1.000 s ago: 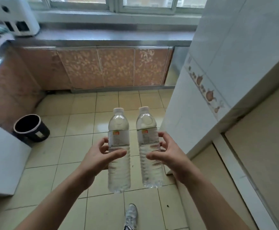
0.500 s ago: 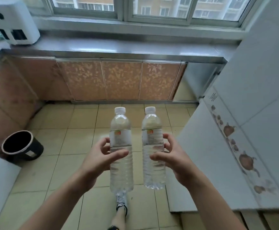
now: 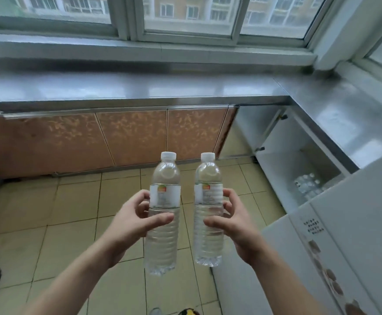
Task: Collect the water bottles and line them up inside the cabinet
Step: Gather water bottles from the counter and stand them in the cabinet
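Note:
I carry two clear water bottles upright above the tiled floor. My left hand [image 3: 137, 220] grips the left bottle [image 3: 163, 244] around its middle, just below the white label. My right hand [image 3: 232, 223] grips the right bottle [image 3: 208, 242] the same way. Both bottles have white caps and look full. At the right, under the steel counter, stands an open white cabinet [image 3: 283, 153] with several water bottles [image 3: 307, 184] lined up on its floor.
A steel countertop [image 3: 140, 87] runs under the window and turns along the right wall. Orange patterned cabinet doors [image 3: 131, 137] are closed below it. A white tiled wall corner [image 3: 335, 235] juts out at the lower right, near my right arm.
The view has swung right and moved forward toward the counter. The open cabinet with its bottles has come into sight. Both hands still hold their bottles the same way.

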